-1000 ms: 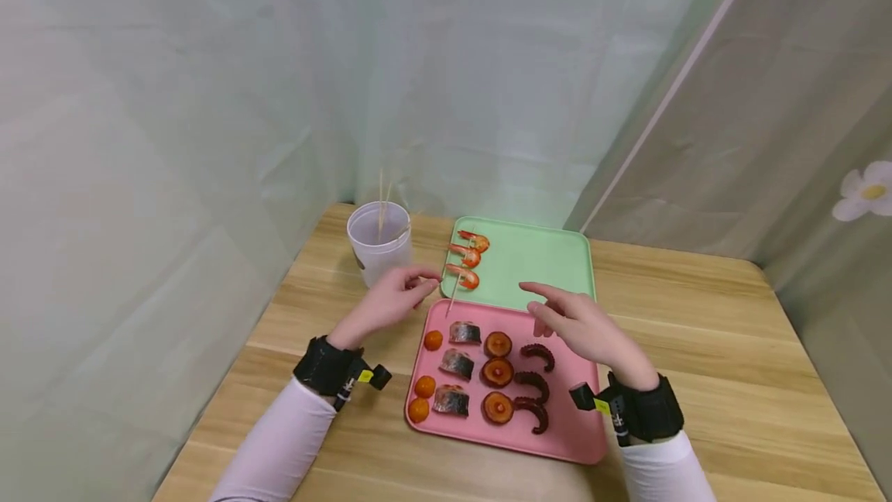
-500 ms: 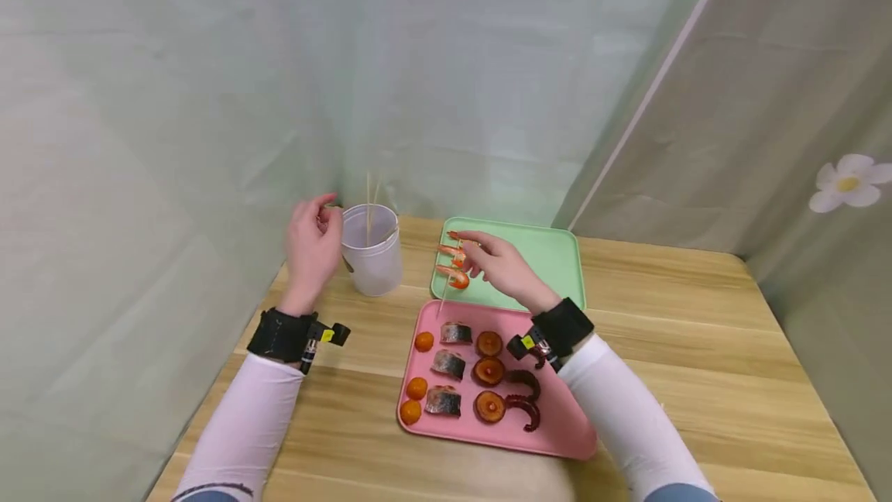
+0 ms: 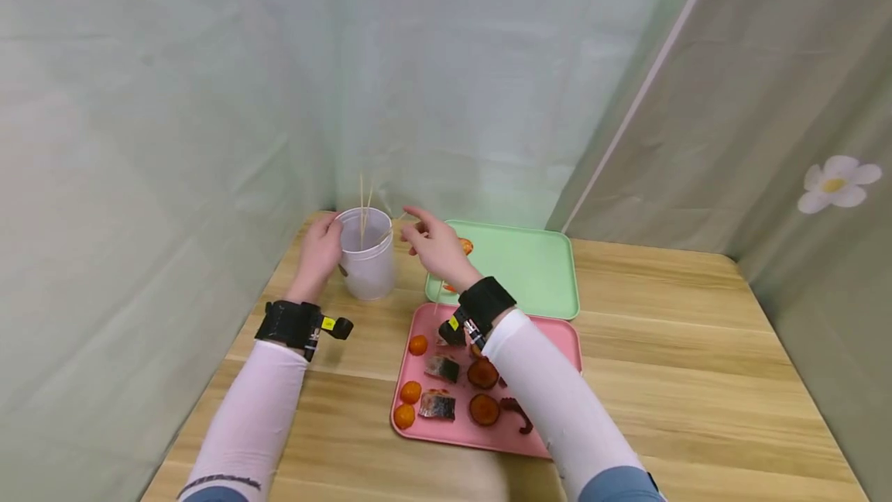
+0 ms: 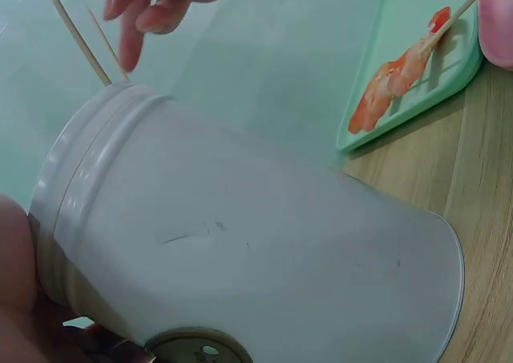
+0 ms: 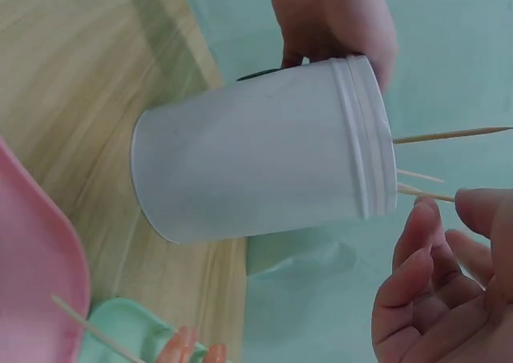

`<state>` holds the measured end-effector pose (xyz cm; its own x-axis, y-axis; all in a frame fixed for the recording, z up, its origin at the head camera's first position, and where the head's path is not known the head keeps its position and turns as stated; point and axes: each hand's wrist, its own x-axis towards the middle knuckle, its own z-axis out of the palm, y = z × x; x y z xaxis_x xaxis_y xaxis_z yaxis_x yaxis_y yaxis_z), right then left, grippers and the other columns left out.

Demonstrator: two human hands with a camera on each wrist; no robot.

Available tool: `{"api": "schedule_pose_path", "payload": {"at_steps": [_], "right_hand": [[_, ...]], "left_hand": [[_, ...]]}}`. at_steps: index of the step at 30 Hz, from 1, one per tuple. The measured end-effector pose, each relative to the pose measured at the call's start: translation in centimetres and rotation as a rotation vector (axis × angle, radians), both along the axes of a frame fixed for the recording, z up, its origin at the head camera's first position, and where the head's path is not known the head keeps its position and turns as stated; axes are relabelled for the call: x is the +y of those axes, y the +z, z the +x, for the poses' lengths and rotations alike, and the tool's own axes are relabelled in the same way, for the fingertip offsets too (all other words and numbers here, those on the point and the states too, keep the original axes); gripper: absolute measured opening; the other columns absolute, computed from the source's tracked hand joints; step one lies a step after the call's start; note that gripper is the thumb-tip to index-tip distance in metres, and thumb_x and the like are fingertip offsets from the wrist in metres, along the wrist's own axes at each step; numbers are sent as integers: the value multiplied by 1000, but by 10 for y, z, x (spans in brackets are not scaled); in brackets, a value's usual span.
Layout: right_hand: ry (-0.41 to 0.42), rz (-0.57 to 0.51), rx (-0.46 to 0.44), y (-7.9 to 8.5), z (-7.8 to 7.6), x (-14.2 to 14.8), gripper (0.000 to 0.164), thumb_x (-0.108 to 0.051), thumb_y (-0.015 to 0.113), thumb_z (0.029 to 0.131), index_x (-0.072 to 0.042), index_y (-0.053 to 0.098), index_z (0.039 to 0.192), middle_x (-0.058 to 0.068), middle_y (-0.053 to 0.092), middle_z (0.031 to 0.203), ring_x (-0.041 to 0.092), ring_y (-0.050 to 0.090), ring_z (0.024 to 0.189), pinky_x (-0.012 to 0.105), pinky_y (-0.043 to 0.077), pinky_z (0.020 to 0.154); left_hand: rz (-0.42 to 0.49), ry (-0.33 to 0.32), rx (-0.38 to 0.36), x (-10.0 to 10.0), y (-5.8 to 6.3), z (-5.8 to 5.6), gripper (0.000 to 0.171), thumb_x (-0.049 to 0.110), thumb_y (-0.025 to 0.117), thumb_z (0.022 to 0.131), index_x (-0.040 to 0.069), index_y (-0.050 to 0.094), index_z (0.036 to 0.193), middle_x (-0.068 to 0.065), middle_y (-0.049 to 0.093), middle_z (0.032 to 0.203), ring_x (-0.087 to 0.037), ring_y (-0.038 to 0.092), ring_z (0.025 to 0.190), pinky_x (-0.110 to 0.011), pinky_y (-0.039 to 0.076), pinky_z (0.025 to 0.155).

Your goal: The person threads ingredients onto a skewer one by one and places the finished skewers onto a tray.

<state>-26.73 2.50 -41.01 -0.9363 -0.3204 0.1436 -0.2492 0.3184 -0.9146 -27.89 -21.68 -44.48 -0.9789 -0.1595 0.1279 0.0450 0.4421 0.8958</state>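
My left hand grips the white cup on the tabletop; my right hand, fingers parted, is at one leaning skewer; I think I am taking it; next needs a gentle pinch.

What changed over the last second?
Left hand moved left and forward from beside the green tray, now grips the white cup. Right hand moved left and forward from above the pink tray to a skewer; pinch unclear. Cup and trays stayed put.

No readable text; print on left sleeve, yellow wrist labels, emblem on cup, all illegible
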Motion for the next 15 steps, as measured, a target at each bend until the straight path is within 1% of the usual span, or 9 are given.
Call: {"api": "schedule_pose_path", "payload": {"at_steps": [2, 4, 9, 11, 12, 15], "right_hand": [[14, 11, 14, 3, -3, -3, 47, -27, 58, 113, -15, 53, 158, 9, 73, 109, 27, 68, 86, 29, 54, 76], [32, 8, 22, 5, -6, -6, 46, -27, 58, 113, -16, 54, 157, 12, 73, 109, 29, 68, 87, 31, 56, 78], [68, 7, 43, 7, -9, -12, 42, -24, 56, 114, -14, 57, 155, 14, 73, 106, 39, 69, 93, 30, 56, 79], [64, 17, 57, 7, -9, -15, 40, -24, 55, 115, -13, 59, 153, 12, 72, 104, 37, 70, 92, 28, 56, 78], [60, 19, 61, 7, -9, -16, 39, -24, 54, 115, -12, 61, 151, 13, 72, 104, 35, 70, 92, 28, 56, 78], [40, 36, 73, 8, -6, -18, 36, -24, 51, 116, -8, 65, 146, 15, 72, 105, 25, 68, 87, 28, 56, 77]], "left_hand": [[5, 3, 3, 0, 0, -1, 54, 26, 33, 116, -9, 47, 155, -29, 48, 157, -44, 43, 147, -56, 32, 122], [0, 2, -1, 0, 1, -1, 53, 25, 32, 116, -8, 47, 155, -29, 49, 156, -44, 44, 147, -56, 33, 122], [-27, -2, -10, 0, 5, -1, 52, 22, 30, 116, -9, 46, 156, -30, 48, 157, -44, 44, 146, -56, 33, 122], [-37, 2, -17, 1, 7, -1, 52, 21, 29, 116, -10, 44, 156, -30, 47, 157, -45, 44, 147, -55, 33, 122], [-44, 5, -24, 1, 8, -1, 53, 21, 29, 116, -10, 43, 157, -30, 46, 158, -45, 43, 148, -55, 33, 122], [-50, 16, -36, 2, 9, 0, 53, 20, 28, 116, -10, 43, 156, -31, 47, 158, -45, 44, 147, -55, 33, 122]]}}
